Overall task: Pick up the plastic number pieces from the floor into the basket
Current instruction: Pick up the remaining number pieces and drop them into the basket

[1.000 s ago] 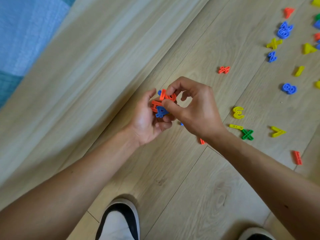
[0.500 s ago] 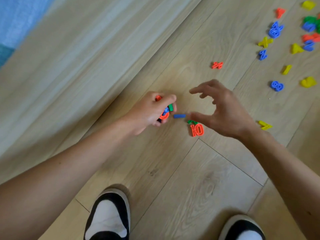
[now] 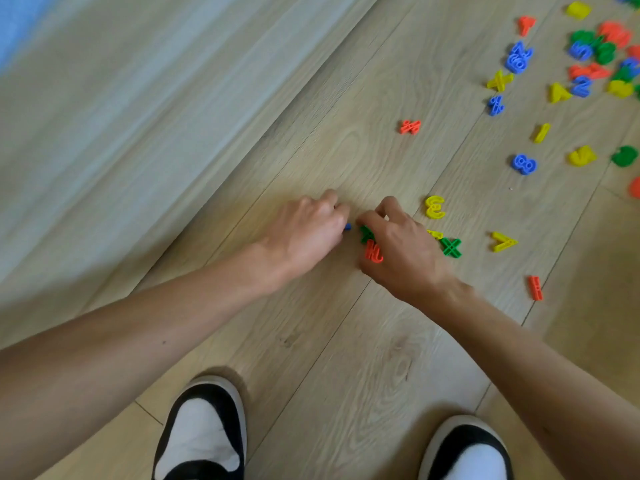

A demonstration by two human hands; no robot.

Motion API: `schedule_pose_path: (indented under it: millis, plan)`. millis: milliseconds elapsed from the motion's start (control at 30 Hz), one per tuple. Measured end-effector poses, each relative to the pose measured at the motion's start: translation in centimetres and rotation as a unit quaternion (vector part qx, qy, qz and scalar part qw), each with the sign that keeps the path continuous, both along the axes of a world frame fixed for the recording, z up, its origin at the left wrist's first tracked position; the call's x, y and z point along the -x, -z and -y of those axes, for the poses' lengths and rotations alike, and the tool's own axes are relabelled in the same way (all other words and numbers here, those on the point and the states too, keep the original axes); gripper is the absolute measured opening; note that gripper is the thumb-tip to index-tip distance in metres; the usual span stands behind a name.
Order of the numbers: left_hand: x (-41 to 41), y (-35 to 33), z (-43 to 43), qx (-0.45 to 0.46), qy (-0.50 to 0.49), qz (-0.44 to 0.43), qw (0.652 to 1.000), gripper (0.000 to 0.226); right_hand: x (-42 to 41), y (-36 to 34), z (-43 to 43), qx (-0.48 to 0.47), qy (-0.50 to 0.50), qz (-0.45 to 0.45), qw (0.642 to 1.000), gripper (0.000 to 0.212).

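**Clear the near cluster without spilling the handful**

The left hand (image 3: 311, 233) sits low over the pale wood-plank floor (image 3: 346, 341). Its grip is curled closed, and a small blue plastic piece (image 3: 347, 226) shows at its fingertips. Anything else it holds is hidden.

The right hand (image 3: 403, 252) is just beside it, with thumb and bent fingers down on a green plastic piece (image 3: 365, 234). An orange plastic number piece (image 3: 374, 251) lies against the green one, at the edge of the palm. Whether that grip has closed on the green piece I cannot tell.

These pieces look thin and lie flat, so a straight pinch from above may skid. It is probably better to tip up one edge with a fingertip, or to slide the piece against the thumb and then close. Take green first, then orange. When passing them over, open the left hand only slightly so the blue piece stays in.

The sensible next targets are the nearest ones:
- the yellow plastic 3 (image 3: 435, 207)
- the green plastic cross (image 3: 451, 247)
- the yellow plastic 7 (image 3: 503, 241)

The mixed heap of coloured pieces (image 3: 602, 53) lies well apart, at the far right. The basket is not in view, so the handful is best emptied before it gets too full.
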State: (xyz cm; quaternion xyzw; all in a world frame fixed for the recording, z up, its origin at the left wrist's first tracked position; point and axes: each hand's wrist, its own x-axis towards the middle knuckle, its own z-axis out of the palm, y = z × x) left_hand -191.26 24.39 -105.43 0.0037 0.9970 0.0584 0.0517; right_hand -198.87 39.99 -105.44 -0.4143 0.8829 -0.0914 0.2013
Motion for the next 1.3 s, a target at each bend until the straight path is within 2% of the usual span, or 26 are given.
schedule_pose_path:
  millis: [67, 133, 200, 333, 533, 667, 767, 933, 1000, 1133, 1233, 1300]
  plan:
    - [0.1, 0.3, -0.4, 0.045, 0.008, 0.015, 0.999, 0.028, 0.0, 0.0, 0.2, 0.003, 0.012, 0.008, 1.0, 0.043]
    - [0.1, 0.2, -1.1, 0.101, 0.017, 0.027, 0.994, 0.026, 0.0, 0.0, 0.4, 0.009, 0.019, 0.016, 1.0, 0.045]
    - [0.0, 0.4, -1.8, 0.113, 0.025, 0.059, 0.992, 0.016, -0.1, 0.0, 0.5, 0.013, 0.029, 0.022, 0.999, 0.046]
    - [0.0, 0.0, -2.3, 0.14, 0.017, 0.064, 0.988, 0.026, 0.1, 0.2, 0.2, 0.031, 0.049, 0.035, 0.998, 0.046]
    - [-0.5, 0.5, -1.1, 0.114, 0.045, 0.042, 0.992, 0.019, 0.5, 0.6, -0.6, 0.069, 0.062, 0.043, 0.995, 0.044]
    - [-1.3, 1.2, -0.4, 0.072, 0.066, 0.017, 0.995, 0.023, 0.5, 0.9, -0.9, 0.072, 0.063, 0.04, 0.995, 0.043]
    - [-1.9, 1.2, -0.1, 0.074, 0.094, 0.007, 0.993, 0.027, 0.5, 1.0, -0.9, 0.076, 0.06, 0.036, 0.995, 0.045]
    - [-3.0, 1.7, 0.7, 0.071, 0.129, -0.001, 0.989, 0.015, 0.2, 1.0, -1.1, 0.074, 0.06, 0.027, 0.995, 0.044]
    - [-3.5, 1.9, 0.9, 0.06, 0.142, -0.013, 0.988, 0.02, 0.1, 1.1, -1.3, 0.073, 0.056, 0.023, 0.995, 0.043]
    - [-4.0, 1.5, 1.0, 0.033, 0.145, -0.025, 0.989, 0.046, 0.0, 1.1, -1.3, 0.08, 0.052, 0.022, 0.995, 0.041]
    - [-3.9, 1.5, 1.0, 0.009, 0.109, 0.014, 0.994, 0.022, 0.0, 0.9, -1.3, 0.102, 0.055, 0.025, 0.993, 0.039]
    - [-3.6, 1.5, 1.1, -0.026, 0.063, 0.027, 0.997, 0.023, 0.1, 0.7, -1.3, 0.117, 0.058, 0.03, 0.991, 0.039]
